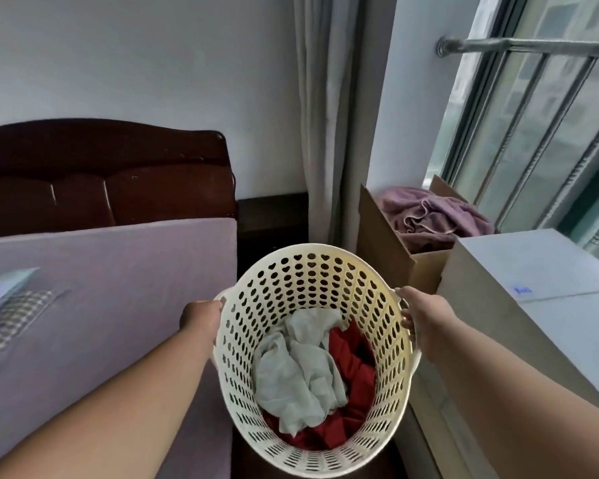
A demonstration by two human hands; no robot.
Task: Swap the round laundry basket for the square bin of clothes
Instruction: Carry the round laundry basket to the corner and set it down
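Left hand (201,314) clamped on one rim handle, right hand (421,318) clamped on the opposite one, round laundry basket (312,271) hanging between them, seemingly clear of the floor. Inside, below the grip: a pale garment (298,368) over red cloth (353,361), loose and light. Best kept level with both wrists even, so nothing spills. Beyond the right hand, near: cardboard box (381,229) with purple clothes (436,216), probably the square bin, wedged beside a white cabinet (533,264). To the left of the grip: the bed (118,271), a likely spot to park the basket before reaching for the box.
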